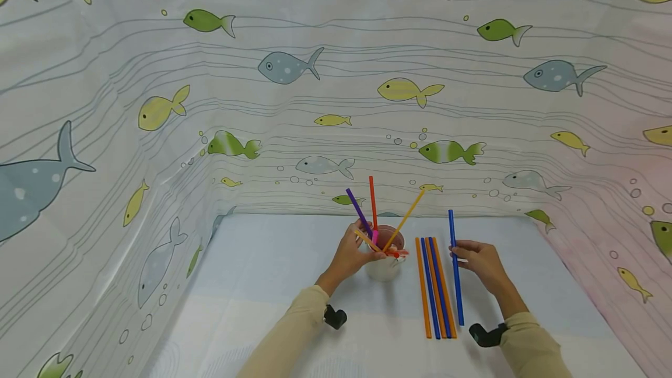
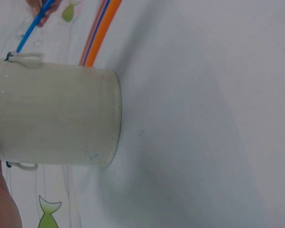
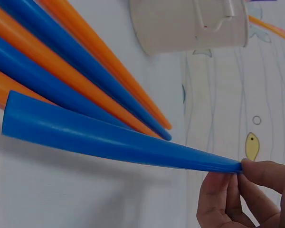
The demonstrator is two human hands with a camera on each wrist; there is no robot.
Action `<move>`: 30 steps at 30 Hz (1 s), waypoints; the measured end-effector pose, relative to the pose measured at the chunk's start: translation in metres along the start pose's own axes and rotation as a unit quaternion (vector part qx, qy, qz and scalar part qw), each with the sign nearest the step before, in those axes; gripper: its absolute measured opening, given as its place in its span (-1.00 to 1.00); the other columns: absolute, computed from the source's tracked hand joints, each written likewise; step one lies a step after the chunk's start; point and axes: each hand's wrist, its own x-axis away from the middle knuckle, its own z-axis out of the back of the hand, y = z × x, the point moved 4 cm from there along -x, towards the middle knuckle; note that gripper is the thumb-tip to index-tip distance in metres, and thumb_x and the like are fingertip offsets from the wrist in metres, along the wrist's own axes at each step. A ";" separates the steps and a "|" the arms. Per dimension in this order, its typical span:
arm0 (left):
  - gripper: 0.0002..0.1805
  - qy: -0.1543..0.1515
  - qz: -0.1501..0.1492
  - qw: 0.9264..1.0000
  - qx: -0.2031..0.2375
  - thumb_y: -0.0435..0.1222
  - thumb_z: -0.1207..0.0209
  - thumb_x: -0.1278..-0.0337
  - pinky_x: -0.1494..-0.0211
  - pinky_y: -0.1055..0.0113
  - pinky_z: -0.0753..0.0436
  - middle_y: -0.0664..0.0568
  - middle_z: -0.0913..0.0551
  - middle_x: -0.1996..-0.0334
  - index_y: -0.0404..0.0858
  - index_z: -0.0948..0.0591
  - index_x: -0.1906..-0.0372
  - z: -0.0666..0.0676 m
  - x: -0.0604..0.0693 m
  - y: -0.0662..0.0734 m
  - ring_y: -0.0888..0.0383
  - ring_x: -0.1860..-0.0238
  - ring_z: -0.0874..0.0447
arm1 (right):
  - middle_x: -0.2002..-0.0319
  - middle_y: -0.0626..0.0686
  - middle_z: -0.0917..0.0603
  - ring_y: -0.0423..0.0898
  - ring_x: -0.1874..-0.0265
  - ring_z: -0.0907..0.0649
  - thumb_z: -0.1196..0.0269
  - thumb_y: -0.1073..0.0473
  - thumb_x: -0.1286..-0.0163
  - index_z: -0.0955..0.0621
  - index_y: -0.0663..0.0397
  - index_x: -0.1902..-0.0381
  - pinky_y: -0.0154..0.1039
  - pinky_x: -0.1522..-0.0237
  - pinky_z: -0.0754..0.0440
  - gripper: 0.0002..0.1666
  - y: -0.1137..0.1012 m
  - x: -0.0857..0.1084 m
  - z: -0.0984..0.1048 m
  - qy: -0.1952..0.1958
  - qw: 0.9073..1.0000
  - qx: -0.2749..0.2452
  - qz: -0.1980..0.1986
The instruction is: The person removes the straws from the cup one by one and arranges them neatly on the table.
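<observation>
A small white pail (image 1: 383,269) with side loops stands upright on the table, holding several straws: purple (image 1: 359,212), red (image 1: 373,203), yellow-orange (image 1: 404,220) and a shorter-looking orange one (image 1: 367,240). My left hand (image 1: 353,254) grips the pail's rim, thumb in front and fingers partly hidden behind the straws. To the right, my right hand (image 1: 480,262) pinches a blue straw (image 1: 455,273) between thumb and fingers. In the right wrist view, this blue straw (image 3: 109,140) slants over the others, its far end at the fingertips.
Orange and blue straws (image 1: 436,290) lie side by side on the white table (image 1: 273,284), between the pail and my right hand. Something red and white (image 1: 396,253) shows at the pail's front rim. A fish-patterned sheet (image 1: 294,109) rises behind the table and along both sides.
</observation>
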 end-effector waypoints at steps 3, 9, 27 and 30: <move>0.03 -0.001 -0.004 1.000 0.008 -0.12 -0.47 0.10 -0.35 0.12 -0.35 -0.20 -0.27 -0.36 -0.28 -0.16 -0.45 0.000 -0.001 0.000 0.01 -0.40 -0.27 | -0.06 0.32 -0.63 0.02 0.03 -0.67 -0.20 0.12 -0.45 -0.47 0.45 -0.20 -0.17 0.07 -0.70 -0.46 0.006 0.000 -0.002 -0.001 1.000 0.004 -0.014; 0.03 0.000 -0.002 1.000 0.007 -0.09 -0.47 0.12 -0.34 0.15 -0.37 -0.18 -0.25 -0.38 -0.26 -0.16 -0.44 0.000 -0.001 -0.001 0.03 -0.41 -0.26 | -0.10 0.36 -0.59 0.07 0.00 -0.66 -0.20 0.15 -0.45 -0.44 0.48 -0.22 -0.17 0.05 -0.69 -0.45 0.017 -0.002 -0.004 -0.013 1.000 0.003 -0.025; 0.04 -0.003 0.009 1.000 0.009 -0.05 -0.46 0.12 -0.36 0.10 -0.34 -0.21 -0.28 -0.36 -0.23 -0.16 -0.45 0.000 -0.002 -0.003 0.05 -0.39 -0.29 | -0.07 0.43 -0.56 0.09 0.06 -0.67 -0.23 0.25 -0.39 -0.49 0.54 -0.14 -0.17 0.14 -0.72 -0.51 0.037 -0.005 -0.017 -0.003 0.999 0.007 -0.050; 0.05 -0.002 0.006 1.000 0.006 -0.04 -0.46 0.13 -0.36 0.10 -0.35 -0.20 -0.29 -0.35 -0.23 -0.16 -0.45 0.000 -0.002 -0.004 0.06 -0.39 -0.29 | -0.07 0.43 -0.56 0.10 0.06 -0.67 -0.24 0.25 -0.38 -0.50 0.53 -0.14 -0.21 0.16 -0.73 -0.51 0.038 -0.006 -0.017 0.003 0.999 0.012 -0.053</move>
